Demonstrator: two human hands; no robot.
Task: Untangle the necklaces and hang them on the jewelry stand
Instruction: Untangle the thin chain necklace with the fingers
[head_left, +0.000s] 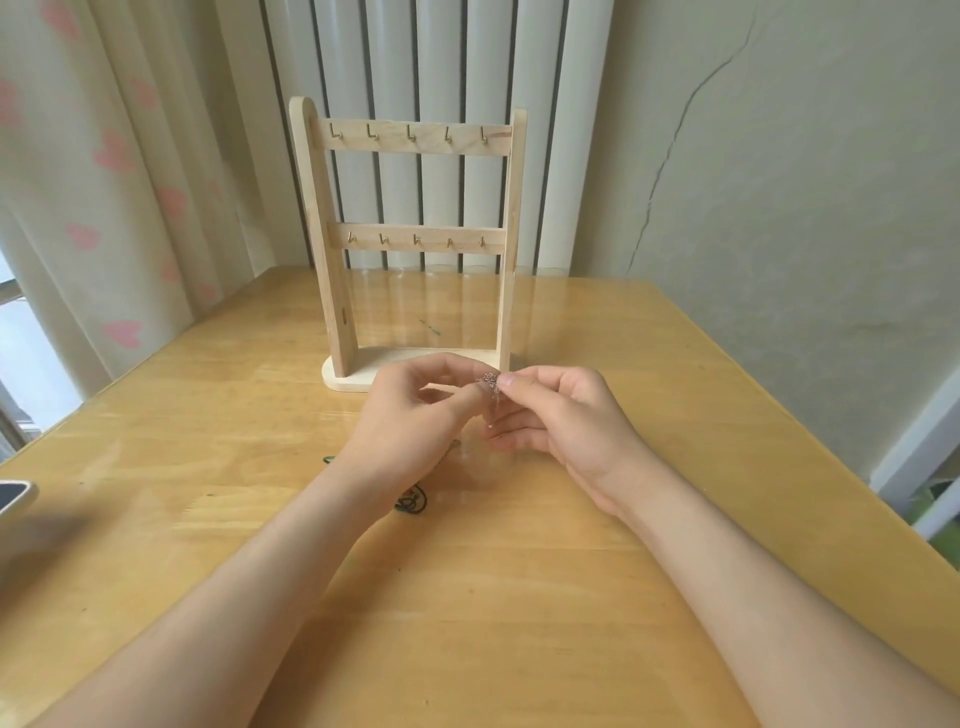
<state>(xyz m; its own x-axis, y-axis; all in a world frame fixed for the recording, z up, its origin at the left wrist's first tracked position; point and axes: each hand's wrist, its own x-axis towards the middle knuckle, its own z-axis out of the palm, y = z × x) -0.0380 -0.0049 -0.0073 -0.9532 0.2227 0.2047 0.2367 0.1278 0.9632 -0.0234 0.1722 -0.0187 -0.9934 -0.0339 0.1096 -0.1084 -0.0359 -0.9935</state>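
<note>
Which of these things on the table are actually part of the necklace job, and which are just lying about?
Part of the job: tangled pinkish metal chain pinched between left hand and right hand; dark cord necklace; pale wooden two-bar hook stand.

Lying about: phone-like object; heart-print curtain.

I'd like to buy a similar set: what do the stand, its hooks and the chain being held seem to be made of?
Jewelry stand: looks like pale unfinished or lightly sealed wood, with visible grain and matte faces.
Hooks: likely brass-toned metal, thin, bent, slightly shiny.
Chain, pinched between both hands: seems fine metal with a pinkish, rose-gold glint; too small to be sure.
</note>
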